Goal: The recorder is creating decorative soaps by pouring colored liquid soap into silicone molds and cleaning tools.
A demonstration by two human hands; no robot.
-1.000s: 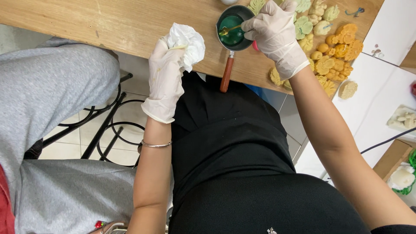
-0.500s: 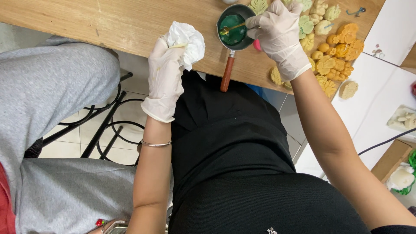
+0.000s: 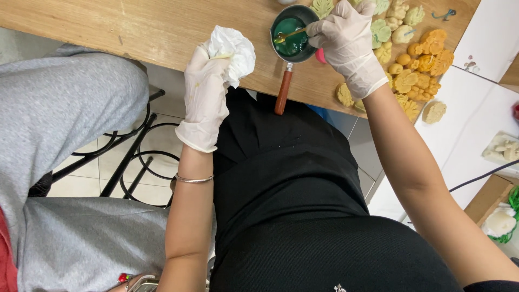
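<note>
The gloved left hand (image 3: 205, 92) clenches a crumpled white paper tissue (image 3: 233, 50) at the near edge of the wooden desk (image 3: 135, 27), left of the small dark saucepan with a reddish wooden handle (image 3: 294, 40). The gloved right hand (image 3: 348, 46) grips a thin golden spoon (image 3: 287, 36) dipping into the saucepan's green liquid. Yellow and pale green moulded flower shapes (image 3: 416, 65) crowd the desk right of the saucepan; bare wood lies open to its left.

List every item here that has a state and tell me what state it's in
Left hand: gloved, closed around a crumpled white tissue.
Right hand: gloved, fingers pinching a small gold spoon.
Spoon: tip dipped in the pot.
Small pot: upright on the wooden table, holding green liquid, wooden handle toward the person.
Moulded flower shapes: lying loose on the table, yellow, orange and pale green.
</note>
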